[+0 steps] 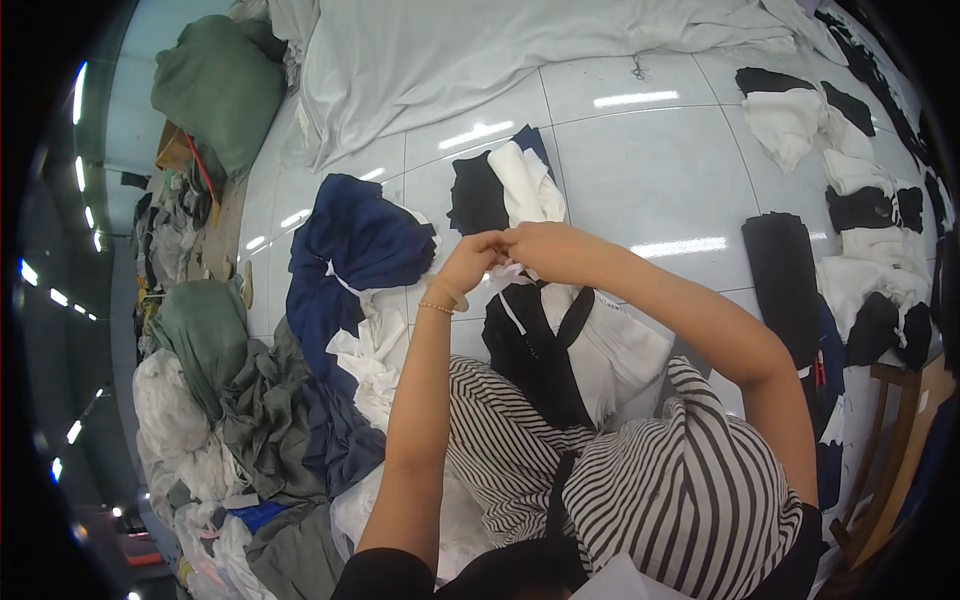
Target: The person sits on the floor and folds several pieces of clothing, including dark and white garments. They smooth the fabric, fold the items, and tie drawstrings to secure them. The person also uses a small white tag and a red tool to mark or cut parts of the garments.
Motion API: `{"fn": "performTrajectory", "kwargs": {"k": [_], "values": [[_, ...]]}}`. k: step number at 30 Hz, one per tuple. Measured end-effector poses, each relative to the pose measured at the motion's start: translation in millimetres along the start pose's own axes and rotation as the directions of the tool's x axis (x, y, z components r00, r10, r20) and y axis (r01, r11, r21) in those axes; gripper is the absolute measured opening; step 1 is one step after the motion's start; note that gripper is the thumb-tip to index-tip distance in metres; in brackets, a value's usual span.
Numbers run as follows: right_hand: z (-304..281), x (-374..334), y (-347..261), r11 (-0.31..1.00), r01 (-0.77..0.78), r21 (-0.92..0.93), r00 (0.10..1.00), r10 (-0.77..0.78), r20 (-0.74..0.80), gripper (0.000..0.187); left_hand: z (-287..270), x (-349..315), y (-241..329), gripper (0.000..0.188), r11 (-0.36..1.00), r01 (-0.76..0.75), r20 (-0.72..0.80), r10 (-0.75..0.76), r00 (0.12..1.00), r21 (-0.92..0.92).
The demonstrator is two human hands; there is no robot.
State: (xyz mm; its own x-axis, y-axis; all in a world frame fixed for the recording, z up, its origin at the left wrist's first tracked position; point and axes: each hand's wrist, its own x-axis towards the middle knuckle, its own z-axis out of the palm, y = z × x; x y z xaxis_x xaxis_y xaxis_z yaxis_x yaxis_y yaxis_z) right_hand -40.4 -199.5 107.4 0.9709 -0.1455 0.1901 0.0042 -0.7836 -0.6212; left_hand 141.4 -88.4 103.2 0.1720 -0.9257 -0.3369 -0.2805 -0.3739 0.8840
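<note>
My left hand [472,262] and my right hand [540,248] meet in the middle, fingers closed in a pinch. Between them is a pale cloth strip [510,271], partly hidden by the fingers. The strip lies at the narrowed middle of a bundle of fabric pieces. Beyond my hands the bundle shows black cloth [476,192], a rolled white piece [522,184] and a bit of navy. Nearer me, black cloth [530,340] and white cloth [622,352] fan out. To the left lies a navy fabric bundle [350,235], cinched with a white strip.
Crumpled white cloth [372,352] lies beside the navy bundle. Green sacks [215,95] and heaped fabric [270,410] fill the left. A grey-white sheet [430,60] spreads at the back. Folded black cloth [780,285], black and white bundles [870,262] and a wooden chair [885,450] are right.
</note>
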Motion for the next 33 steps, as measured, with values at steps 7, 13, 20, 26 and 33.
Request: {"fn": "performTrajectory", "kwargs": {"k": [7, 13, 20, 26, 33], "values": [[2.4, -2.2, 12.0, 0.87, 0.173, -0.462, 0.949, -0.274, -0.159, 0.006, -2.6, -3.8, -0.4, 0.031, 0.942, 0.219, 0.115, -0.195, 0.974, -0.255], [3.4, -1.0, 14.7, 0.979, 0.161, -0.129, 0.959, -0.186, -0.213, 0.014, -4.2, -7.8, 0.2, 0.022, 0.983, 0.084, -0.109, -0.067, 0.992, 0.165], [-15.8, -58.1, 70.9, 0.666, -0.084, 0.741, 0.984, 0.174, -0.045, 0.023, -34.6, -78.4, -17.6, 0.018, 0.661, -0.04, -0.226, 0.311, 0.923, 0.749], [12.8, -86.8, 83.0, -0.098, 0.032, 0.995, 0.864, 0.503, 0.022, 0.038, -20.8, -120.9, -111.8, 0.015, 0.956, -0.17, -0.404, 0.256, 0.878, 0.238], [-75.1, -46.4, 29.1, 0.093, 0.105, 0.99, 0.937, 0.324, -0.13, 0.032, 25.4, -76.1, 20.4, 0.021, 0.447, -0.516, -0.454, 0.247, 0.856, -0.731]]}}
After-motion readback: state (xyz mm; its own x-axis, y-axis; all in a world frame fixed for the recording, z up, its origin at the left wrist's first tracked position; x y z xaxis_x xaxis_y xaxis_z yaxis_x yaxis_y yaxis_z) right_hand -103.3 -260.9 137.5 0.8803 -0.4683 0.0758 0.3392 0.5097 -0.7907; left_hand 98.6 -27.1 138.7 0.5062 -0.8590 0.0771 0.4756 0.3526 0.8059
